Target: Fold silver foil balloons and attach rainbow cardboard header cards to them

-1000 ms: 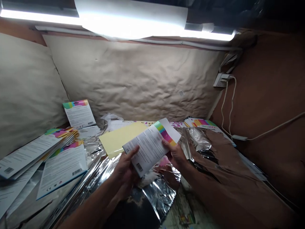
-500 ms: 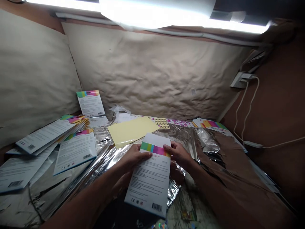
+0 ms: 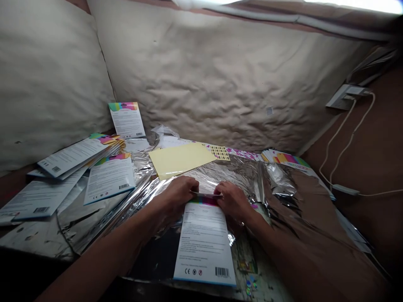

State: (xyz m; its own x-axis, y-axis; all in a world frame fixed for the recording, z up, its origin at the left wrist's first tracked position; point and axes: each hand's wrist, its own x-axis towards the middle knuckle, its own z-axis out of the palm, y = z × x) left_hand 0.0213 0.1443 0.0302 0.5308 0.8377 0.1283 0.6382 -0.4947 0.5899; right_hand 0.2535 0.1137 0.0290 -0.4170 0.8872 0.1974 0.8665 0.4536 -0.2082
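Note:
A white printed cardboard envelope (image 3: 206, 241) with a barcode lies in front of me, its colourful top flap bent up and seen nearly edge-on. My left hand (image 3: 181, 191) pinches the flap's left corner, with the fingers curled. At the right corner, my right hand (image 3: 231, 199) grips the same flap between thumb and fingers. Beneath the envelope is shiny silver foil (image 3: 201, 174). Just beyond my hands lies a pale yellow sheet (image 3: 182, 159), and a small sheet of dark-printed yellow stickers (image 3: 219, 152) touches its right end.
Similar envelopes are stacked (image 3: 74, 155) at the left, with a single envelope (image 3: 110, 178) beside them. Another envelope (image 3: 127, 120) leans against the papered wall. Colourful cards (image 3: 288, 160) and a crumpled clear bag (image 3: 280, 179) are at the right, near a white cable (image 3: 325, 147).
The envelope's flap, flat before, is now bent up at the crease. Both hands have shifted to the flap's corners. My view has tilted down.

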